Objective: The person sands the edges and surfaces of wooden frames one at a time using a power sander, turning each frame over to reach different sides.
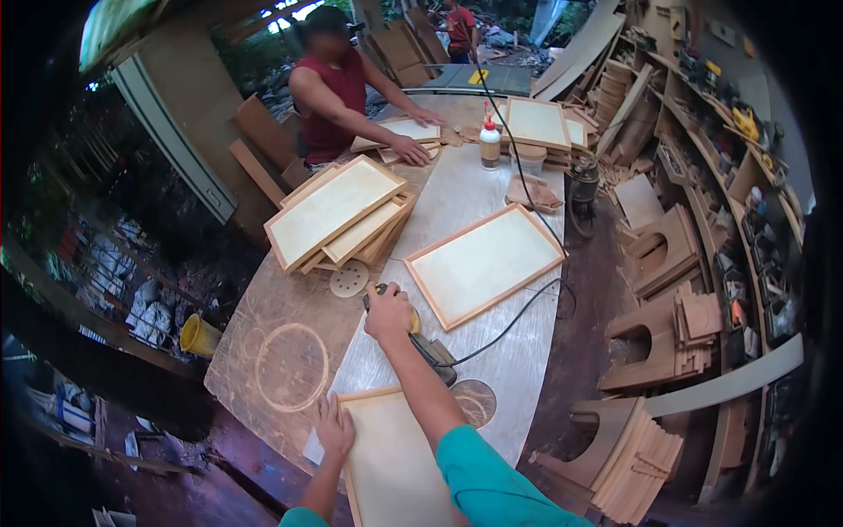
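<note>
At the lower centre of the head view, my left hand [335, 428] lies on the left edge of a wood-framed panel [386, 457], its fingers pointing forward. Farther up, my right hand [389, 312] is wrapped round the front of a yellow and black power tool [430, 349], whose body lies partly under my forearm. The tool's cord runs off to the right. Just right of the tool a second framed panel [485, 263] lies flat. A round sanding disc [349, 278] with holes is near my right hand's far side.
A stack of framed panels [338, 211] stands at the left. Across the table [263, 351], a co-worker [338, 88] touches another panel. A red-capped bottle [490, 145] and more panels [536, 121] are at the back. Arched wooden pieces [637, 347] fill the right side.
</note>
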### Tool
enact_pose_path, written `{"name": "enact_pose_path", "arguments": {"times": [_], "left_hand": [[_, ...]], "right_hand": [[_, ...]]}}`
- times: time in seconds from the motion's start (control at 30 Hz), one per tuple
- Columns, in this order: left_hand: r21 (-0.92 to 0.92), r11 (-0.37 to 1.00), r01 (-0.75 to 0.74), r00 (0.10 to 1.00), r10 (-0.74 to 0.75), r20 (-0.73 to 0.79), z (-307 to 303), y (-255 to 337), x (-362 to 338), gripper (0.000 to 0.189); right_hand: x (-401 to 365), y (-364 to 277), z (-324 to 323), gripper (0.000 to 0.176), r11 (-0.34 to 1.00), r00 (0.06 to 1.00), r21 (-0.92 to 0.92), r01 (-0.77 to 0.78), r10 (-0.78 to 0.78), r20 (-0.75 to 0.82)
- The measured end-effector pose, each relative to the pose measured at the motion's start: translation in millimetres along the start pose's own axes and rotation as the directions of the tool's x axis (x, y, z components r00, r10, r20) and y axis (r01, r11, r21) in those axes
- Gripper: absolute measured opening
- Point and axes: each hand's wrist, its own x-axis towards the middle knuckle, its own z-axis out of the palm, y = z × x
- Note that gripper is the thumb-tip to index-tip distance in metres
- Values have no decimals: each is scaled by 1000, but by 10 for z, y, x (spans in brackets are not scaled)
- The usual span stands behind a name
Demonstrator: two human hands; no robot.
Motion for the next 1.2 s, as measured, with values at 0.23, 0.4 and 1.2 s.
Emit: {"name": "enact_pose_path", "arguments": {"times": [0.23, 0.4, 1.2], "left_hand": [[-75, 997, -1, 1000, 0, -11, 71, -122, -31, 49], [-108, 993, -38, 994, 27, -103, 65, -90, -25, 46], [-119, 936, 330, 927, -298, 230, -57, 92, 76, 49]], "right_hand": [[19, 52, 7, 69, 1000, 1000, 22, 11, -11, 2], [65, 34, 59, 76, 999, 999, 3, 32, -32, -1], [361, 262, 644, 22, 986, 958, -25, 167, -168, -231]]}}
